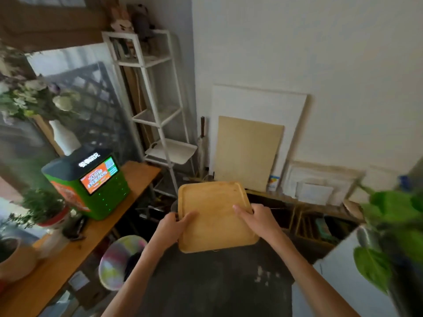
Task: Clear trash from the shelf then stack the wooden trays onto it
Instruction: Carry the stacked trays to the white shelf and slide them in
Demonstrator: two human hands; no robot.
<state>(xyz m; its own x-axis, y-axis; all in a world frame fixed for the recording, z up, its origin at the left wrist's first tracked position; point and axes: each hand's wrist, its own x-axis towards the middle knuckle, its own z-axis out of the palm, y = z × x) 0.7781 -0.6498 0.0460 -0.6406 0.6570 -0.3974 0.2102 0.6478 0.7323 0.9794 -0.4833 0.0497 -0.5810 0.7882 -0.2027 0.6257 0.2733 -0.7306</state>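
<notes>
Wooden tray point(216, 216) held in mid-air at centre, left hand point(170, 226) on its left edge, right hand point(256, 219) on its right edge. Shelf unit point(158, 104) stands behind and left of tray, against wall. Boards point(248, 152) lean on wall, right of shelf. Bench point(75, 252) at left carries screen box point(88, 178). Leafy plant point(393, 225) at far right.

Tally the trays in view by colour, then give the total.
Wooden tray, held flat by the left hand and right hand: 1
White tray on the white shelf unit: 1
Total: 2
</notes>
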